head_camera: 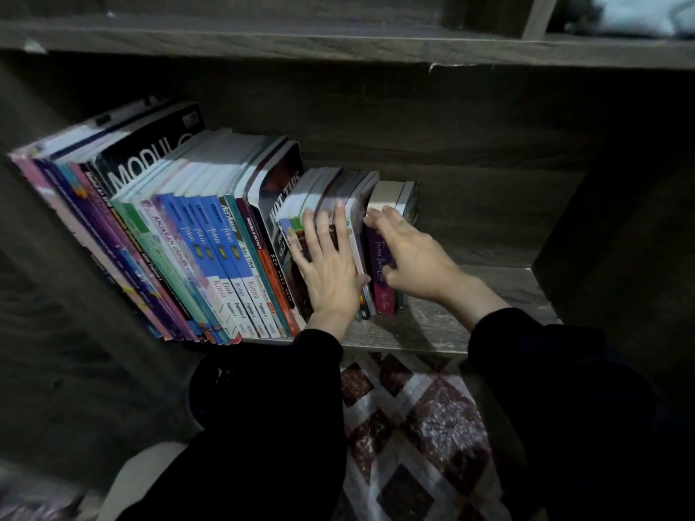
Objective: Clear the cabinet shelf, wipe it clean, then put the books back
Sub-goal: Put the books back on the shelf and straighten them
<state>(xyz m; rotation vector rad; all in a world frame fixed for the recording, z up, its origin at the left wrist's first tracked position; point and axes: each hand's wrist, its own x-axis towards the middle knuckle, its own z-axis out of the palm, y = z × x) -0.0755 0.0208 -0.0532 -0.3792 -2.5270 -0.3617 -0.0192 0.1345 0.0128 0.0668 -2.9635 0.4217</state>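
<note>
1. Dark grey-brown wood grain made up the cabinet, and its open shelf (432, 325) carried the books (210, 235), packed from the left wall to about the middle.
2. Tall workbooks filled the left end, among them a black book (150, 152) marked "MODUL" and several blue spines (222, 235) marked "fokus"; shorter paperbacks closed the row on the right.
3. Your left hand (331, 272) lay flat against the paperback spines, its fingers (340, 223) straight and slightly spread, holding nothing.
4. Your right hand (410, 253) was on the purple book (380, 257) at the row's right end, fingers (376, 218) bent over its top edge and the thumb tucked against its spine.
5. Just behind that hand stood a cream-edged book (391, 191), the last in the row.
6. To the right, the shelf board showed bare, scuffed wood up to the side wall.
7. Above ran another shelf board (338, 43); below lay a floor covering (413, 426) of dark red and pale diamonds, and black sleeves (270, 426) covered both your arms.
8. Each book stood on end with its long axis upright and its spine facing you; the row ran left to right, and the tall books looked tilted leftward.
</note>
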